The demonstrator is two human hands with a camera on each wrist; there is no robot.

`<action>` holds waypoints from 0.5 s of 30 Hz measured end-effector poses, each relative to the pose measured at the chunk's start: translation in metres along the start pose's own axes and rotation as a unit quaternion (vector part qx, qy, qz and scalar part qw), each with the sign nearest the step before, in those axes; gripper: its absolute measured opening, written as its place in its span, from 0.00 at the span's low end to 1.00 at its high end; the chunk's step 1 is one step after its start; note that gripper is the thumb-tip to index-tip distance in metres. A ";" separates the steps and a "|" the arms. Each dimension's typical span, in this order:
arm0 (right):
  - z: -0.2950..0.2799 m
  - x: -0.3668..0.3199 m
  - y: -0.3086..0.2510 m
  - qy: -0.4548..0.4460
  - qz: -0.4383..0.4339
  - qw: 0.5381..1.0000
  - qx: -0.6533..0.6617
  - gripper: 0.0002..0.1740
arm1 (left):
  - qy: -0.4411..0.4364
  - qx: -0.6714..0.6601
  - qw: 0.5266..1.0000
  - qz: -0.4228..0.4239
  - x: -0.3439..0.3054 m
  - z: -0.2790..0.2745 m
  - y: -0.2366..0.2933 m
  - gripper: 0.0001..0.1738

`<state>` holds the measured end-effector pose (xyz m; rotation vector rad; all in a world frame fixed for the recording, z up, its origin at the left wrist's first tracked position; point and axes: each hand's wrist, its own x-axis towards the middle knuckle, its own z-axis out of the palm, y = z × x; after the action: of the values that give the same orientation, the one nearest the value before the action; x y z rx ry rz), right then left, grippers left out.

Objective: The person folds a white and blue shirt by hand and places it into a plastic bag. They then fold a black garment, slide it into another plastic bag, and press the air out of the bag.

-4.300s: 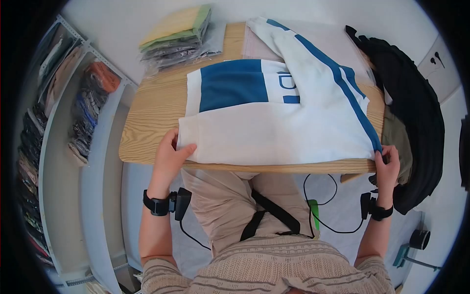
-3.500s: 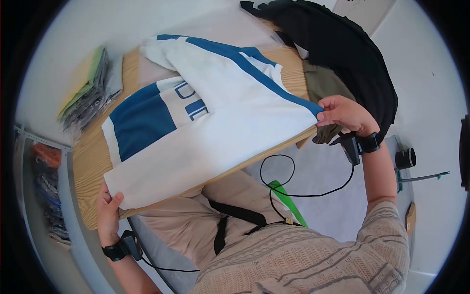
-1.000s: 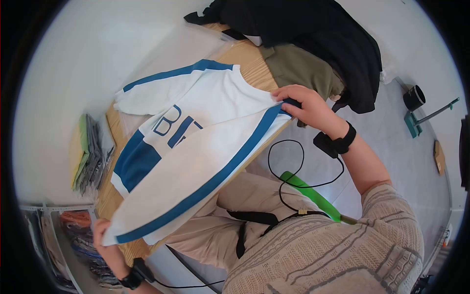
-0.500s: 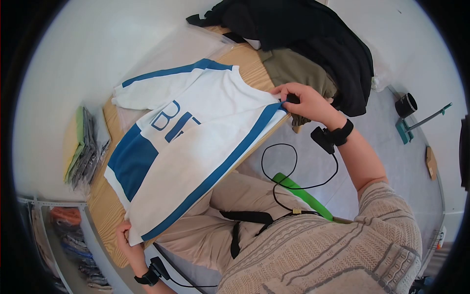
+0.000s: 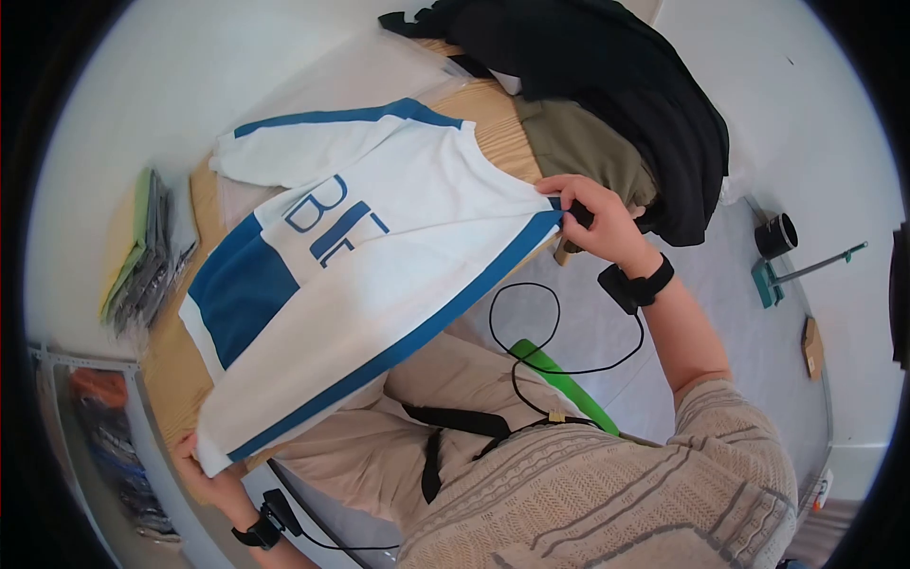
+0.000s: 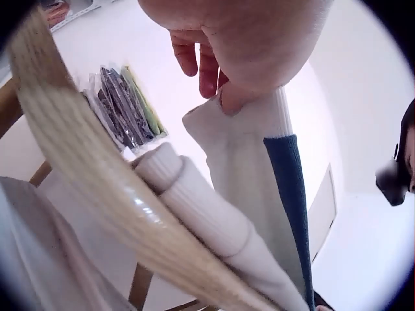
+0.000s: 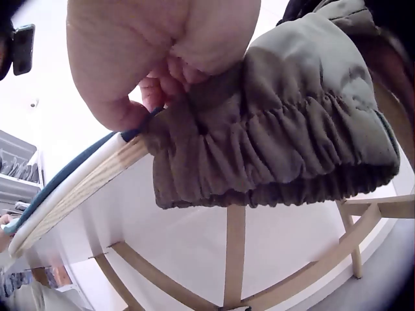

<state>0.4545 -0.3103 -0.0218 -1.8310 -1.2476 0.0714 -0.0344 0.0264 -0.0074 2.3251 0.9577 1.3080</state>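
A white and blue sweatshirt (image 5: pixel 379 228) with large blue letters lies front up across the wooden table (image 5: pixel 161 398). My left hand (image 5: pixel 210 479) pinches the cuff of the near sleeve at the table's left corner. In the left wrist view that ribbed cuff (image 6: pixel 249 123) is raised off the table edge, thumb pressed against it. At the other end, my right hand (image 5: pixel 607 223) pinches the shoulder by the neckline, where the blue stripe (image 5: pixel 493 270) starts. The stripe runs along the table's front edge. The far sleeve (image 5: pixel 303 152) stretches toward the back left.
Black clothing (image 5: pixel 607 104) and an olive garment (image 5: pixel 588 142) are heaped at the right end; the olive one's gathered hem (image 7: pixel 272 149) hangs close beside my right hand. Bagged folded clothes (image 5: pixel 152 251) stand at the back left. A shelf (image 5: pixel 95 360) is at the left, a cable (image 5: pixel 559 313) below.
The near sleeve has been turned so its blue stripe lies along the front edge, and the chest letters show more. The left hand has just drawn the cuff outward. The head view has rotated.
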 end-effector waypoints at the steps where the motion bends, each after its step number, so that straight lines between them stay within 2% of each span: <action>1: 0.001 0.000 0.001 -0.009 -0.002 1.000 0.001 0.09 | 0.034 -0.030 0.999 0.010 0.000 0.000 -0.002 0.11; 2: 0.003 0.000 0.003 0.015 -0.028 0.999 -0.004 0.09 | 0.037 -0.024 0.999 0.000 -0.002 -0.001 -0.005 0.11; 3: 0.004 0.000 0.004 0.036 -0.055 0.998 -0.006 0.08 | -0.014 0.022 1.000 0.006 -0.005 -0.002 -0.007 0.11; 4: 0.005 0.000 0.005 0.021 -0.060 0.998 0.003 0.08 | -0.064 0.070 0.995 0.010 -0.008 -0.004 -0.009 0.12; 6: 0.006 0.000 0.007 0.032 -0.068 0.997 -0.012 0.09 | -0.162 0.009 0.986 -0.032 -0.016 0.001 -0.010 0.12; 7: 0.007 -0.001 0.008 0.030 -0.062 0.998 -0.017 0.09 | -0.170 -0.047 0.982 -0.071 -0.021 0.000 -0.022 0.13; 8: 0.006 -0.001 0.007 0.027 -0.057 0.998 -0.018 0.10 | -0.174 -0.101 0.973 -0.110 -0.025 -0.003 -0.034 0.15; 10: 0.007 -0.002 0.005 0.028 -0.028 0.999 -0.019 0.09 | -0.160 -0.004 0.984 -0.074 -0.024 -0.009 -0.026 0.15; 12: 0.007 -0.002 0.010 0.022 -0.022 0.999 -0.009 0.08 | -0.115 -0.135 0.953 -0.247 -0.029 -0.018 -0.018 0.17; 15: 0.009 0.000 0.011 0.017 -0.019 1.000 0.016 0.08 | -0.051 -0.178 0.952 -0.244 -0.017 -0.009 0.010 0.17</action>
<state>0.4581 -0.3058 -0.0353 -1.7731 -1.2501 0.0375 -0.0445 0.0068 -0.0077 1.7219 1.0693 1.0407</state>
